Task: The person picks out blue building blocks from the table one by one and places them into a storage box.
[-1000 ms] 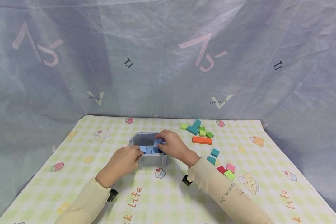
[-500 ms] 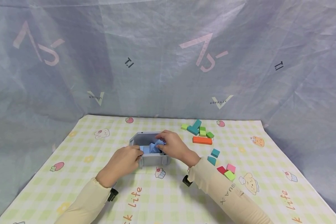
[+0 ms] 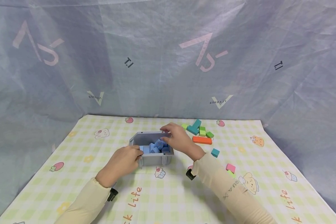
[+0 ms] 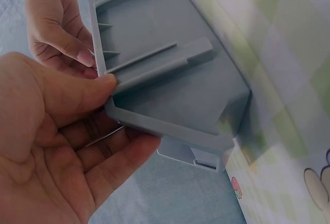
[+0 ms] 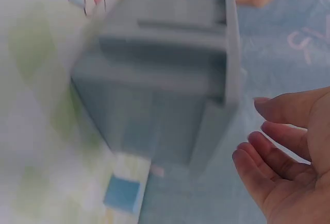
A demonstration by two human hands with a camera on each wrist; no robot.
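Observation:
A grey plastic storage bin point(image 3: 152, 160) stands on the cloth, with several blue blocks point(image 3: 158, 144) inside. My left hand point(image 3: 124, 160) grips its left front rim. In the left wrist view the thumb point(image 4: 98, 87) lies on the outer side of the bin point(image 4: 165, 74), with fingers behind the rim. Over the bin's right end hovers my right hand point(image 3: 179, 140). The right wrist view shows its fingers point(image 5: 273, 154) loosely bent with nothing between them, apart from the blurred bin wall point(image 5: 160, 100).
Behind and right of the bin lie teal blocks point(image 3: 194, 127), green blocks point(image 3: 203, 131) and an orange bar block point(image 3: 202, 140). Nearer are a teal block point(image 3: 215, 152) and a pink block point(image 3: 231, 168), partly beside the right sleeve point(image 3: 224, 186). A grey curtain point(image 3: 156, 77) hangs behind the table.
My right hand has let go of a blue block, which now lies among the others in the bin, and has moved up and right. The left hand stays on the rim.

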